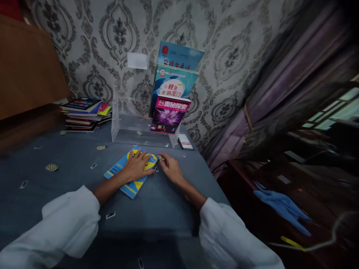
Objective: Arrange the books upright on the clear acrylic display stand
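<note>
A blue and yellow book (pixel 131 189) lies flat and turned at an angle on the cloth-covered table. Across its cover rests my left hand (pixel 136 166), palm down with the fingers spread. My right hand (pixel 171 169) is at the book's upper right corner, fingers stretched and loosely bent; whether the fingertips touch the edge I cannot tell. Just behind stands a clear acrylic book rack (pixel 134 139). In its right part several books lean in tiers, with a purple-and-pink book (pixel 168 116) in front and a teal book (pixel 175 84) behind it.
A stack of books (pixel 81 114) sits at the table's back left. A small card with a blurred patch (pixel 185 142) lies right of the rack. Patterned wallpaper and a purple curtain (pixel 252 97) border the table. On the right, a blue cloth (pixel 280 205) lies on a dark surface.
</note>
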Demonstrator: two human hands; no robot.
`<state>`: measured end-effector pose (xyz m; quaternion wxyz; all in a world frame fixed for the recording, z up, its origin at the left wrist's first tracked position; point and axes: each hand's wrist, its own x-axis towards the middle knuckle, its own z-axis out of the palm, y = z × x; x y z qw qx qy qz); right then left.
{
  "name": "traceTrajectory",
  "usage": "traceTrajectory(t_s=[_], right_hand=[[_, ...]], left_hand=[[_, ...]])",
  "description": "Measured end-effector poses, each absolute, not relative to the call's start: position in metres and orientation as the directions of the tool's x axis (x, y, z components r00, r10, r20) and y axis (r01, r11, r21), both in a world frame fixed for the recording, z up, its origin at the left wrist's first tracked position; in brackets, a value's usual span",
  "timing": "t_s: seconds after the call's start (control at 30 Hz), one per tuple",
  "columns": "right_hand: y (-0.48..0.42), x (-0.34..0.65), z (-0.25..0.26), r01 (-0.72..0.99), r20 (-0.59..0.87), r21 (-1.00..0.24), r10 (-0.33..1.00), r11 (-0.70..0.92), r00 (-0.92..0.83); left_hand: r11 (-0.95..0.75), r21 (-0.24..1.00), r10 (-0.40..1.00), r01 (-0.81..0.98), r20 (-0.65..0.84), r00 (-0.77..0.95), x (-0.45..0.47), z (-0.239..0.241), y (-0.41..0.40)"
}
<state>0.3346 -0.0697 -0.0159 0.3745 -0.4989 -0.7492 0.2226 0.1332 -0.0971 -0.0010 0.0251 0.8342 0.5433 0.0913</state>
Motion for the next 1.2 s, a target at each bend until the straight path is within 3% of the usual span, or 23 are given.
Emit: traceTrajectory(t_s=[0.4, 0.7, 0.87, 1.2], right_hand=[[-0.046, 0.335, -0.039, 0.535, 0.343, -0.739, 0.912, 0.410, -0.225], [-0.050, 0.332, -0.032, 0.466, 0.298, -0.801, 0.926, 0.374, -0.231], [-0.052, 0.330, -0.030, 0.439, 0.285, -0.824, 0.931, 0.359, -0.227], [-0.054, 0.327, -0.028, 0.394, 0.277, -0.856, 0.940, 0.336, -0.199]], left_hand=[[-0.458, 0.168, 0.889, 0.873, 0.110, 0.445, 0.129, -0.002, -0.095], [-0.640, 0.161, 0.763, 0.752, 0.011, 0.647, 0.105, 0.010, -0.089], [-0.587, 0.104, 0.806, 0.803, -0.022, 0.592, 0.114, 0.013, -0.096], [-0.505, 0.019, 0.861, 0.863, 0.081, 0.502, 0.133, 0.009, -0.105]])
